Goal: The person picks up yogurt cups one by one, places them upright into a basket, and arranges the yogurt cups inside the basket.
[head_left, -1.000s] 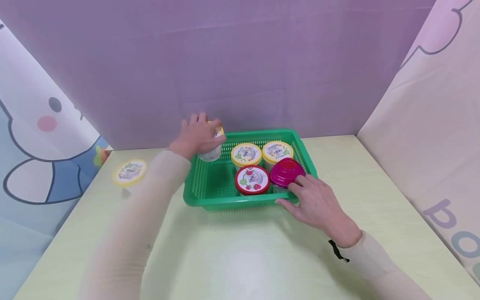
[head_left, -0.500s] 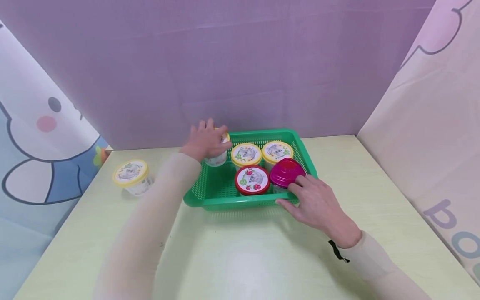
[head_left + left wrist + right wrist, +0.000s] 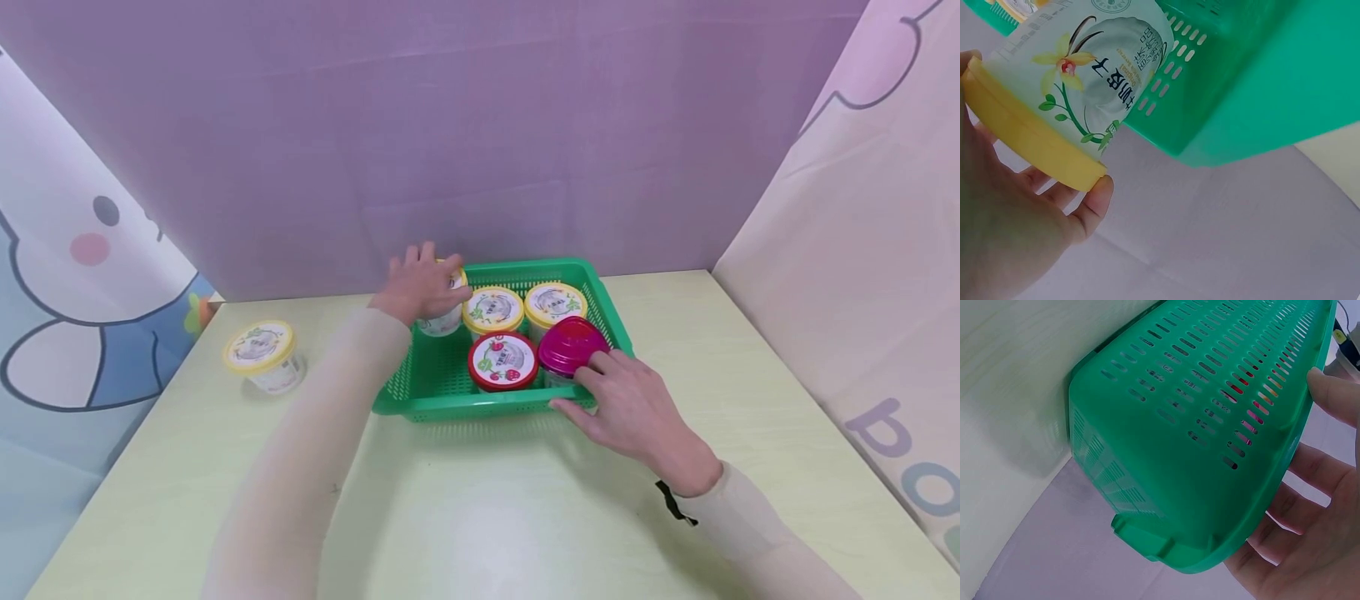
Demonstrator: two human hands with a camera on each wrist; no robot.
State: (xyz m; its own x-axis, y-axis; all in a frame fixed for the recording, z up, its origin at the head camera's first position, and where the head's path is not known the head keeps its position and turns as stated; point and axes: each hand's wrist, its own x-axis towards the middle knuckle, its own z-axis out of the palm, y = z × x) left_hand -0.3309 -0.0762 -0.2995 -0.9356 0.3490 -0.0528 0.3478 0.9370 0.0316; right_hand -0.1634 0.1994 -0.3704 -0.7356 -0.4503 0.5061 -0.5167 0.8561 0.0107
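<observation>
My left hand (image 3: 420, 287) grips a white yogurt cup (image 3: 442, 323) by its yellow lid, at the back left corner of the green basket (image 3: 480, 407). In the left wrist view, the cup (image 3: 1104, 75) shows a vanilla flower print, with thumb and fingers around its lid. On the basket's front right rim, my right hand (image 3: 630, 404) pinches the edge, thumb outside and fingers over the inner side. Inside the basket stand two yellow-lidded cups (image 3: 492, 308), a red-lidded cup (image 3: 502, 362) and a cup with a magenta domed lid (image 3: 573, 344) beside my right fingers.
Another yellow-lidded cup (image 3: 262, 350) stands on the pale table (image 3: 480, 517), left of the basket. A purple cloth (image 3: 480, 133) hangs behind the table, and printed cloths (image 3: 840, 333) line both sides.
My left hand has carried its cup rightward and slightly down, closer to the yellow-lidded cups in the basket. The forearm has uncovered the cup on the left. My right hand keeps its place.
</observation>
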